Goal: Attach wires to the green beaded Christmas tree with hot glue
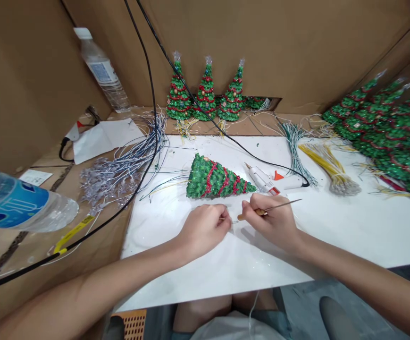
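My right hand (273, 222) is closed around an awl (260, 212) with a wooden handle; its thin metal shaft points away to the right. Opposite it, my left hand (205, 229) pinches a thin pale wire (235, 222), mostly hidden by the fingers. Just beyond both hands a green model Christmas tree (219, 178) with red garlands lies on its side on the white board (176, 278). Thin wires trail from its base to the left. Behind the right hand rests a white glue gun (261, 178) with an orange trigger.
Three decorated trees (206, 92) stand along the cardboard wall, with more trees (396, 137) at right. Wire bundles (332, 165) lie near them; clear-tipped wires (112, 179) heap up at left. Bottles (104, 75) stand left. A black cable (151, 94) hangs across the workspace.
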`<state>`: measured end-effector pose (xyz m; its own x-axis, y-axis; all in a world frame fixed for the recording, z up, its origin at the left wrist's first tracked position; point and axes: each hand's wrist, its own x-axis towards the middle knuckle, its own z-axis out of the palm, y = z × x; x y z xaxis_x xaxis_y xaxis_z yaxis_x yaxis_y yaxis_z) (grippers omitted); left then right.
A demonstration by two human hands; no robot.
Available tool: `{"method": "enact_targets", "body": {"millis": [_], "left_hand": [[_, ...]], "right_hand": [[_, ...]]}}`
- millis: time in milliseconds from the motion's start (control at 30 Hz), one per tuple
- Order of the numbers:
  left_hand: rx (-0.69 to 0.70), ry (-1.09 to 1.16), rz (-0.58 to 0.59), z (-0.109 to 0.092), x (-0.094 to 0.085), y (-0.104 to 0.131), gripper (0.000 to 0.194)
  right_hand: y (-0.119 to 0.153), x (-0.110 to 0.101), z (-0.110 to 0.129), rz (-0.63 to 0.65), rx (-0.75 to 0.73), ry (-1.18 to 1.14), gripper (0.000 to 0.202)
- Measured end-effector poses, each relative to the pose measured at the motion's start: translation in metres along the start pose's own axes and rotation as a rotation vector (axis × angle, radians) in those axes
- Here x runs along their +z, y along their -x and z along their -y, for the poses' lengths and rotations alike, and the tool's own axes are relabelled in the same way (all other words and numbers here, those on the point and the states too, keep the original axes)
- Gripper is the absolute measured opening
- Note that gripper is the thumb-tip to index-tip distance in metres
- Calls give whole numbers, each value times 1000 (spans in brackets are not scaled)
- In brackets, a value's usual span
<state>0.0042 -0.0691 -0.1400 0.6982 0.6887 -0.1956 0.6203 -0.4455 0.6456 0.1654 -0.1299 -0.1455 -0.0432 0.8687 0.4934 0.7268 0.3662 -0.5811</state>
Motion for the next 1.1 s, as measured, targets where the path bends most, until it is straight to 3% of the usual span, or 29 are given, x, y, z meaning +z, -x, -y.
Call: {"method": "enact_targets", "body": {"millis": [200,400,567,800,967,1100], "left_hand": [[6,-5,-9,1,1,0,17],[15,3,-8,2,2,0,18],[15,-10,-18,3,3,0,16],[15,-3,-1,1,1,1,18],[19,-21,-2,0,0,0,18],[28,-40,-5,1,1,0,18]], "right_hand": [[2,7,-5,49,-52,11,37],[0,0,1,2,-39,4,39],[4,10,-4,53,-27,-17,37],[6,6,-3,-37,47,-62,39],[8,13,-6,30,78,-87,38],[3,5,-4,-7,121,-94,38]]}}
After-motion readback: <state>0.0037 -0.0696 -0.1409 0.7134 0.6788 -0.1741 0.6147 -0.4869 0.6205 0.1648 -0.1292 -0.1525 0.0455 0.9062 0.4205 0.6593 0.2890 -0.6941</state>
